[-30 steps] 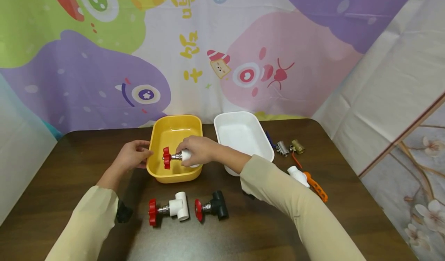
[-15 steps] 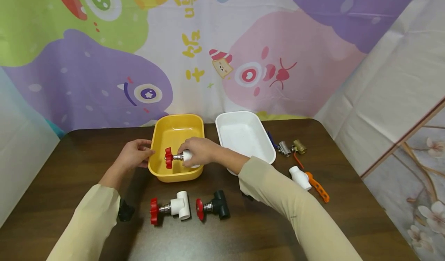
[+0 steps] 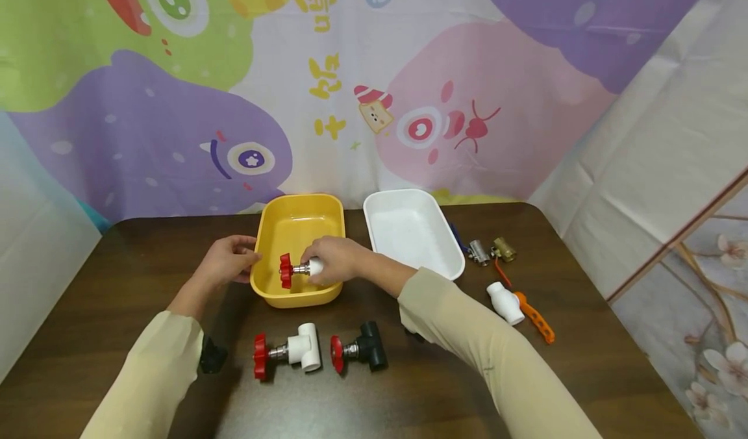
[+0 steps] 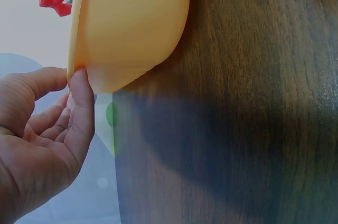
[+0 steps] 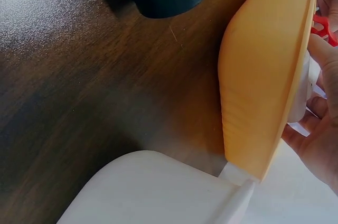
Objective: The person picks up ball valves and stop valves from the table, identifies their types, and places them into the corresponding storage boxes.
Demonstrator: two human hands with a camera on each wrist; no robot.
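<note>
In the head view my right hand grips a white stop valve with a red handwheel inside the yellow tray's outline. Its wheel points left, and the fingers cover most of the white body. I cannot tell if the valve touches the tray floor. My left hand pinches the left rim of the yellow tray; the left wrist view shows thumb and finger on either side of that rim. In front of the tray lie another white valve with a red handwheel and a black one.
A white tray stands right of the yellow one. Farther right lie a silver ball valve, a brass ball valve and a white ball valve with an orange lever. A printed cloth hangs behind the table.
My right hand and the gripped valve have shifted very slightly toward me within the yellow tray. The left hand keeps its place on the rim. The whole head view has drifted slightly.
</note>
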